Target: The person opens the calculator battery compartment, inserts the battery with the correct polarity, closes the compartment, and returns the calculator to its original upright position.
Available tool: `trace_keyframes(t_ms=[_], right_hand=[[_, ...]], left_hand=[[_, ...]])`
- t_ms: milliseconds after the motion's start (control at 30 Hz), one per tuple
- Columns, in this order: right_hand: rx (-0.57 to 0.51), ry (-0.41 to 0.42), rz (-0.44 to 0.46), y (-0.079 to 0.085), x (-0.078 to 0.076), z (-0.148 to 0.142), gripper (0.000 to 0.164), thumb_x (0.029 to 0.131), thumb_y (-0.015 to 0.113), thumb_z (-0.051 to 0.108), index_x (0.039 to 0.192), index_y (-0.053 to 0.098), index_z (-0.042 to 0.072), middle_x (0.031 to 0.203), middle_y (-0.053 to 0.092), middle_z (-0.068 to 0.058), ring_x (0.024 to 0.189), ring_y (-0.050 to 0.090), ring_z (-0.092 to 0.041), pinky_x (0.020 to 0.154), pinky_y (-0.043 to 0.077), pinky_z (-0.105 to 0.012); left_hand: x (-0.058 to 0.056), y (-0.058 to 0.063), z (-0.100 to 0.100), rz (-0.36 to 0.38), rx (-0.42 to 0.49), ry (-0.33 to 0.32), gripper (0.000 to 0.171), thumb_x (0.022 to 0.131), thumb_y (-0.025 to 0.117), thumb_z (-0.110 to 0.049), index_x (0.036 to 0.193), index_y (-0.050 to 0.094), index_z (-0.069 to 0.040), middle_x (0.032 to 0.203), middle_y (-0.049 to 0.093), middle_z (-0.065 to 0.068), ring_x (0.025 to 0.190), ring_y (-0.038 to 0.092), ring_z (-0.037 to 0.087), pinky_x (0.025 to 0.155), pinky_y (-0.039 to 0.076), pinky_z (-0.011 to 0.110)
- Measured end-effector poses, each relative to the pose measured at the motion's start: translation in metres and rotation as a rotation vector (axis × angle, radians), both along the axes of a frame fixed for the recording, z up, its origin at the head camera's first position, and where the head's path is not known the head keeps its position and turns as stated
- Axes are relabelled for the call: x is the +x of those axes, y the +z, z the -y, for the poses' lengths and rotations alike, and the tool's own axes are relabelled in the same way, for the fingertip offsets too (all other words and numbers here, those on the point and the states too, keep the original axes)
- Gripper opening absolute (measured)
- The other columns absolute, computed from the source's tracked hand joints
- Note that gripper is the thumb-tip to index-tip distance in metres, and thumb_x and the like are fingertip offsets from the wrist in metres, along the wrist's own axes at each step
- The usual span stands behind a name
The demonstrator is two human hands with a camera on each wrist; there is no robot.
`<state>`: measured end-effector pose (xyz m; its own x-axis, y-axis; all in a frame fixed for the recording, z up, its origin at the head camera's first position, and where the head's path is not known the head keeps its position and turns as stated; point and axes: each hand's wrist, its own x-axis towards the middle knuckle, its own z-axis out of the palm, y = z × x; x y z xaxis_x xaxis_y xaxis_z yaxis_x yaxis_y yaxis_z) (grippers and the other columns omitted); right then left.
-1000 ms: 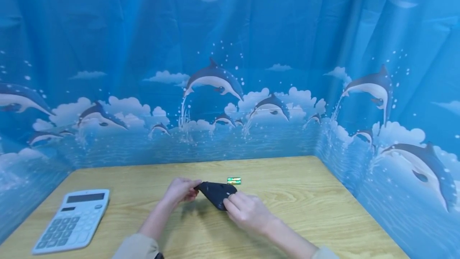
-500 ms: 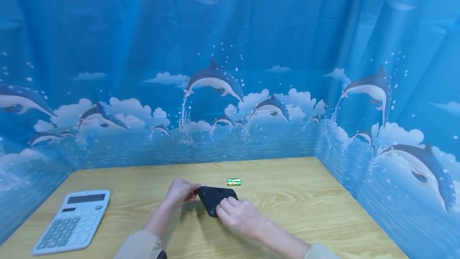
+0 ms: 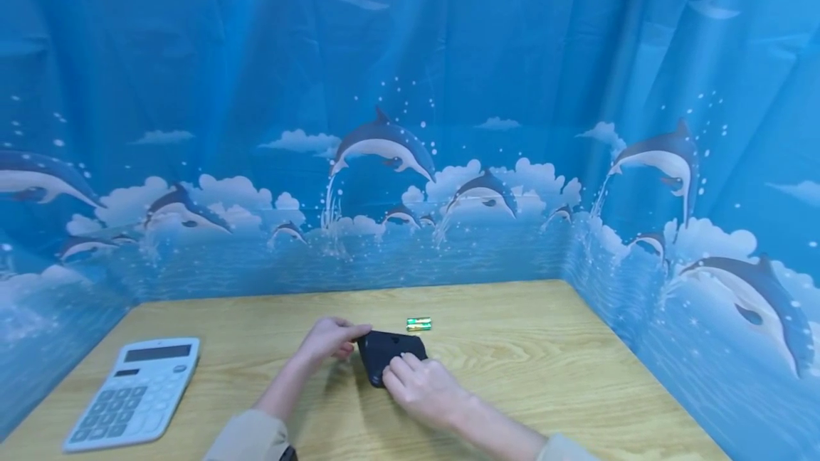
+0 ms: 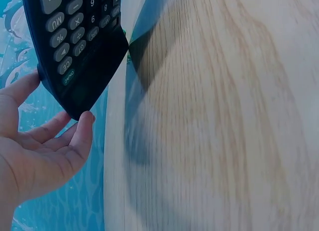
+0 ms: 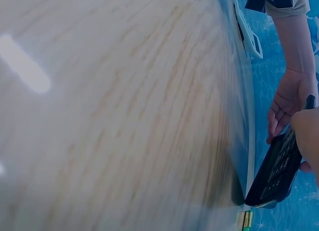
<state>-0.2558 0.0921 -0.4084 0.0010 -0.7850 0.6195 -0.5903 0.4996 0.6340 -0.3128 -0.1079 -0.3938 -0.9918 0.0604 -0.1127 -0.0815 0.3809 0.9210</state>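
Observation:
A black calculator is held up on edge over the table, its back turned to the head camera. The left wrist view shows its keys. My left hand pinches one corner, thumb on one side and fingertips on the other. My right hand grips the nearer right part, with its curled fingers against the back. Seen from the right wrist, the black calculator lies between both hands, its lower corner close to the table edge line. Just beyond it, two green-and-gold batteries lie side by side.
A white calculator with grey keys lies face up at the table's left side. The wood-grain table ends at a blue curtain printed with dolphins, along the back and both sides.
The black calculator has turned so more of its back faces the head camera. My right hand has shifted slightly left and toward me along it. The batteries have stayed put.

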Motion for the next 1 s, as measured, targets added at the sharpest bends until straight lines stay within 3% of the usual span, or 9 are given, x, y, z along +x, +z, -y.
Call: trace_keyframes(t_ms=[167, 333, 533, 767, 1000], right_hand=[[-0.013, 0.005, -0.021, 0.001, 0.0, 0.004, 0.03, 0.093, 0.031, 0.008, 0.079, 0.057, 0.011, 0.076, 0.052, 0.001, 0.059, 0.048, -0.011, 0.042, 0.04, -0.017], [-0.015, -0.029, 0.041, -0.003, -0.001, 0.006, 0.01, 0.082, 0.052, 0.018, 0.078, 0.056, 0.01, 0.076, 0.052, -0.001, 0.062, 0.051, -0.013, 0.047, 0.045, -0.02], [-0.026, -0.089, 0.191, -0.005, 0.003, 0.009, 0.028, 0.067, 0.074, 0.031, 0.074, 0.056, 0.012, 0.074, 0.053, 0.001, 0.064, 0.051, -0.013, 0.052, 0.047, -0.02], [-0.027, -0.141, 0.214, -0.01, 0.004, 0.015, 0.026, 0.066, 0.073, 0.032, 0.07, 0.056, 0.013, 0.072, 0.052, 0.002, 0.064, 0.051, -0.013, 0.049, 0.046, -0.022], [0.023, -0.186, 0.191, -0.013, 0.005, 0.021, 0.022, 0.071, 0.07, 0.034, 0.073, 0.061, 0.014, 0.073, 0.052, 0.003, 0.066, 0.05, -0.012, 0.048, 0.043, -0.02]], left_hand=[[0.0, 0.001, -0.001, -0.015, 0.003, -0.005, 0.038, 0.08, 0.072, -0.027, 0.098, 0.059, 0.004, 0.087, 0.059, 0.01, 0.075, 0.058, 0.023, 0.065, 0.054, 0.036], [0.0, 0.0, 0.001, -0.041, -0.003, 0.003, 0.036, 0.08, 0.072, -0.024, 0.096, 0.061, 0.006, 0.086, 0.06, 0.011, 0.075, 0.06, 0.024, 0.068, 0.054, 0.037], [0.003, 0.002, 0.001, -0.096, -0.071, 0.019, 0.03, 0.079, 0.072, -0.019, 0.091, 0.063, 0.007, 0.077, 0.06, 0.009, 0.066, 0.058, 0.019, 0.065, 0.053, 0.036], [0.006, 0.003, -0.001, -0.166, -0.23, -0.01, 0.025, 0.075, 0.075, -0.018, 0.089, 0.068, 0.002, 0.072, 0.063, 0.006, 0.063, 0.056, 0.015, 0.054, 0.048, 0.027], [0.008, 0.003, -0.005, -0.193, -0.383, -0.087, 0.038, 0.07, 0.078, -0.014, 0.101, 0.065, 0.003, 0.098, 0.065, 0.014, 0.09, 0.06, 0.027, 0.075, 0.052, 0.04]])
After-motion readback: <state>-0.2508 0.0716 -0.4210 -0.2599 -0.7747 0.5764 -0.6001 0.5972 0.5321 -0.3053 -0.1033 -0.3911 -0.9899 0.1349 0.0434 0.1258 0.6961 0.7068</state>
